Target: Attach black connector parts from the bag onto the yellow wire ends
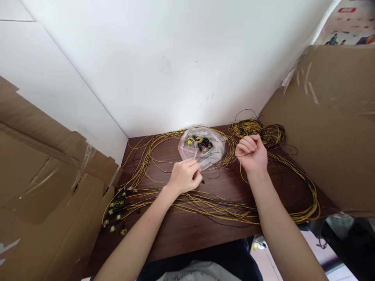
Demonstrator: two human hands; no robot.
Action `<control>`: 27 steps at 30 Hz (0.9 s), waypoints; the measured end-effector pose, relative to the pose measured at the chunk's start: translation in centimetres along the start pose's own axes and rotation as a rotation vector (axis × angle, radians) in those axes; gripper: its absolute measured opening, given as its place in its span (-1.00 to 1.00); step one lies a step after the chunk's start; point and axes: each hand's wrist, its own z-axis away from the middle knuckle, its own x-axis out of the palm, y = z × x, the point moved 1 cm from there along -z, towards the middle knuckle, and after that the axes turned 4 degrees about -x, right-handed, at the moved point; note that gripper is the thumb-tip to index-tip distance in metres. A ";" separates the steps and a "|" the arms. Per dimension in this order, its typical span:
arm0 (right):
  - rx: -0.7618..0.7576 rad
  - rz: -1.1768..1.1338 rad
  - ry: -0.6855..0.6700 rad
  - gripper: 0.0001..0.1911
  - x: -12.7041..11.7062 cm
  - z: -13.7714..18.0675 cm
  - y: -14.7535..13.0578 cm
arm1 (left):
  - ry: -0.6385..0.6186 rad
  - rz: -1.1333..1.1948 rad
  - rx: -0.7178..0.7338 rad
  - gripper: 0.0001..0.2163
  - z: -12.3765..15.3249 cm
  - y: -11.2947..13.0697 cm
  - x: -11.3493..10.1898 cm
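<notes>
A white wall [187,70] backs the dark brown table [211,236], with taped cardboard [38,187] closing in the left side and a second cardboard panel [328,128] the right. Long yellow and black wires [205,203] loop across the tabletop, passing under the left forearm and beneath the right. Their yellow-and-black ends [117,207] cluster near the left cardboard, and a tangled coil [249,128] lies beyond the right hand. Between these, near the wall, a clear plastic bag [216,154] holds small black and yellow pieces [202,143].

The left hand [187,175] is just in front of the bag, fingers bent toward the thumb; a small black piece [203,182] lies beside it. The right hand [252,152] is raised, fingers folded nearly closed. Thin dark wire seems to run near both, but I cannot tell whether either grips it.

At upper right, a poster [354,23] carries a red label [347,10], its lettering too small to read. White marks [10,246] on the left cardboard are cut off by the edge.
</notes>
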 end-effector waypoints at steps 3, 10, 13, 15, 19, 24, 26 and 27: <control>-0.014 -0.108 0.064 -0.60 -0.6 -0.3 -0.6 | 0.086 0.030 -0.182 -0.83 0.1 -0.6 -0.4; -0.081 -0.028 0.129 -0.59 -1.0 -0.4 -1.0 | 0.325 0.059 -0.472 -0.77 -0.5 -1.6 -1.4; -0.087 0.114 0.044 -0.61 -0.4 -0.3 -0.7 | 0.455 0.167 -0.527 -0.85 -0.7 -1.8 -1.4; -0.081 0.297 -0.039 -0.63 0.1 -0.1 0.1 | 0.539 0.285 -0.567 -0.81 -0.8 -2.0 -1.2; -0.210 0.891 -0.227 -0.65 0.8 1.0 2.7 | 0.572 0.527 -0.621 -0.82 -0.8 -2.6 -0.9; -0.233 1.520 -0.680 -0.63 0.9 3.0 5.9 | 0.190 0.871 -0.569 -0.68 -1.1 -1.8 -0.7; -0.205 1.581 -0.790 -0.65 0.9 3.4 6.6 | 0.103 0.909 -0.531 -0.71 -1.2 -1.3 -0.6; -0.198 1.598 -0.821 -0.66 0.8 3.6 6.8 | 0.092 0.913 -0.523 -0.74 -1.2 -1.2 -0.6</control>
